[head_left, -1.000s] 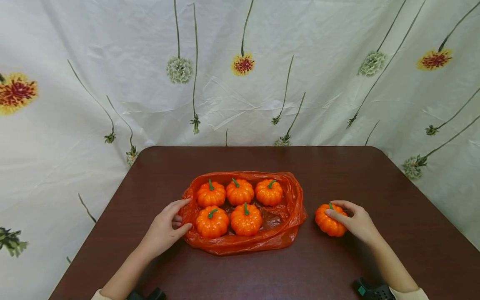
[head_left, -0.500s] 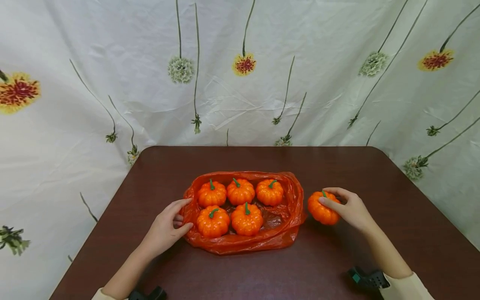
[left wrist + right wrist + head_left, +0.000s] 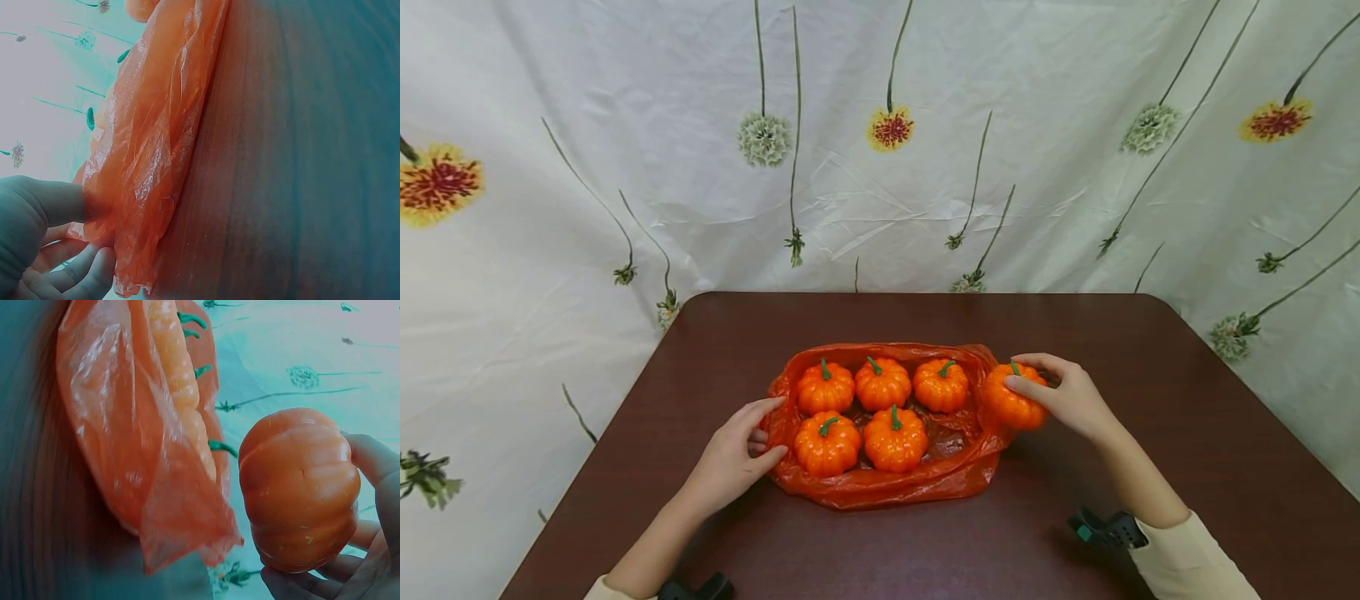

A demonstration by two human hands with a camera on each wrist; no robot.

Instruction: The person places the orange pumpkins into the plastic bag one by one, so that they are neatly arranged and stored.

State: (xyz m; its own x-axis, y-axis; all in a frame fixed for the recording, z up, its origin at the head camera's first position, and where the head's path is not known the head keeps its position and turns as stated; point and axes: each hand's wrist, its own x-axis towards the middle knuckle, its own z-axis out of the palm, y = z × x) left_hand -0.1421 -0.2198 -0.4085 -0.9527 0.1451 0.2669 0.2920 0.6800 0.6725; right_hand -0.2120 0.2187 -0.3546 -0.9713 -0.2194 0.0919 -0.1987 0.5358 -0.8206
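My right hand (image 3: 1063, 396) grips a small orange pumpkin (image 3: 1012, 400) with a green stem, thumb on the near side and fingers behind. In the head view it overlaps the right rim of a red plastic bag (image 3: 917, 492). The right wrist view shows this pumpkin (image 3: 300, 494) held up beside the bag (image 3: 112, 412). Inside the bag, several similar pumpkins (image 3: 895, 439) sit in two rows, stems up. At the bag's left end, my left hand (image 3: 733, 450) holds the rim between thumb and fingers. The left wrist view shows thin plastic (image 3: 144, 156) over the thumb tip.
The bag lies spread open on a dark brown table (image 3: 880, 550). Within it, the front right spot beside the pumpkins shows bare plastic. A white flowered cloth (image 3: 880, 200) hangs behind the table. Each wrist wears a black device (image 3: 1105, 529).
My right hand has carried its pumpkin leftward and away from me, from the table right of the bag to the bag's right rim. The left hand stays at the left end.
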